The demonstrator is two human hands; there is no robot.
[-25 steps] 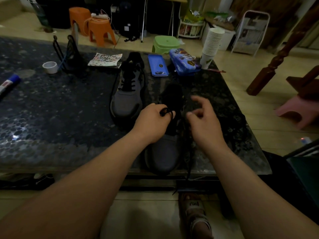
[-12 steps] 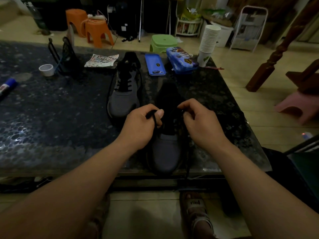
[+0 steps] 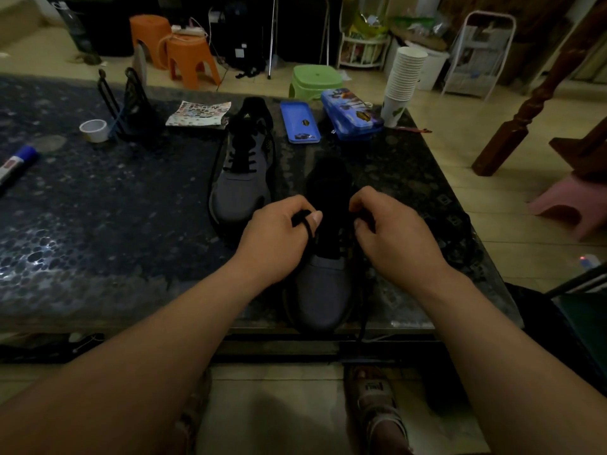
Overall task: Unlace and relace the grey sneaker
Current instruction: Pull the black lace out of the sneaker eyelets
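A grey sneaker (image 3: 323,290) with a black tongue lies at the near edge of the dark table (image 3: 98,224), toe pointing at me. My left hand (image 3: 279,239) pinches a loop of the black lace (image 3: 303,221) between thumb and fingers at the shoe's left side. At the shoe's right side my right hand (image 3: 391,238) has its fingers curled at the eyelets and appears to pinch the lace's other strand; the dark hides the detail. One lace end hangs over the table edge (image 3: 361,330).
A second grey sneaker (image 3: 241,178), laced, lies to the left and further back. Behind it are a blue tin lid (image 3: 299,123), a blue pencil case (image 3: 351,114), a stack of paper cups (image 3: 404,83), a tape roll (image 3: 94,130) and a marker (image 3: 16,162).
My right hand, lifted with spread fingers a second ago, has come down and curled at the shoe's right eyelets. My left hand keeps its pinch on the lace loop.
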